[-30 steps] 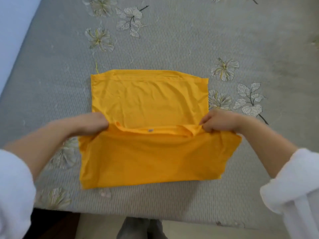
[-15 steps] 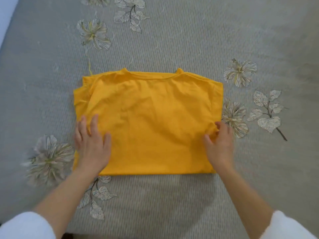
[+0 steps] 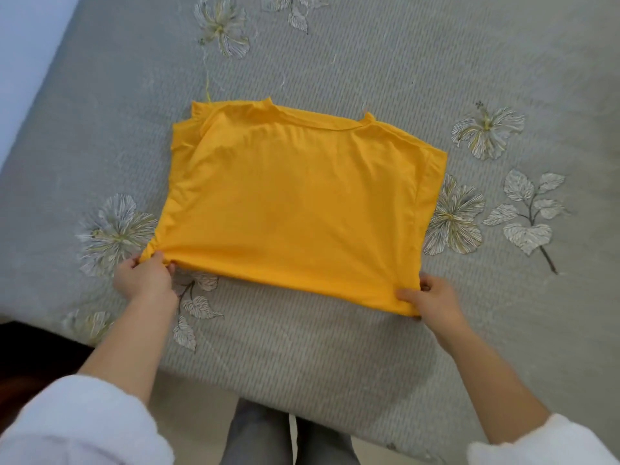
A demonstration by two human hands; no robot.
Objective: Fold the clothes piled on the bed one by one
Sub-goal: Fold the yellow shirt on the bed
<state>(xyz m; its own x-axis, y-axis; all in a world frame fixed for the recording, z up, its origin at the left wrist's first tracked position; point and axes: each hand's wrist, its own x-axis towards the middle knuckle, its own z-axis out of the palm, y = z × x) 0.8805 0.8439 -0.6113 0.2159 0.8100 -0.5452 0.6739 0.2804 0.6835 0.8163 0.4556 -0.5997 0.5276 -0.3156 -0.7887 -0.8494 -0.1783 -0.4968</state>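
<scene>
**Desk:** What is your feed showing?

**Me:** I'm looking down on the grey woven bed cover with pale stitched flowers [image 3: 369, 62], which is filling most of the head view. Near its middle the yellow-orange jersey T-shirt [image 3: 302, 213] is lying flat as a rough rectangle. Its collar is sitting at the far edge and the fold is running along the near edge.

**Desk:** What is changing?

**Me:** A second ago the lower half was being carried up over the upper half, and half a second ago both palms were pressing flat on the folded panel. Now the left hand [image 3: 144, 275] is pinching the near left corner, where the cloth is puckering. The right hand [image 3: 432, 298] is gripping the near right corner with its thumb on top. I'm reading the half-fold as done, with the hands setting up either another fold or a lift to move the shirt aside.

**Desk:** Anything you're not getting?

**Me:** Plenty. No pile of remaining clothes is showing in this view, so I'm not judging how much is left. The fingers under the fabric are staying hidden, and I can't tell how many layers each hand is holding. The shirt's sleeves seem to be tucking in at the left edge, but only a bunched strip is showing there. The smallest thing I'm seeing is a thin yellow thread [image 3: 208, 88], lying on the cover just beyond the shirt's far left corner.
</scene>
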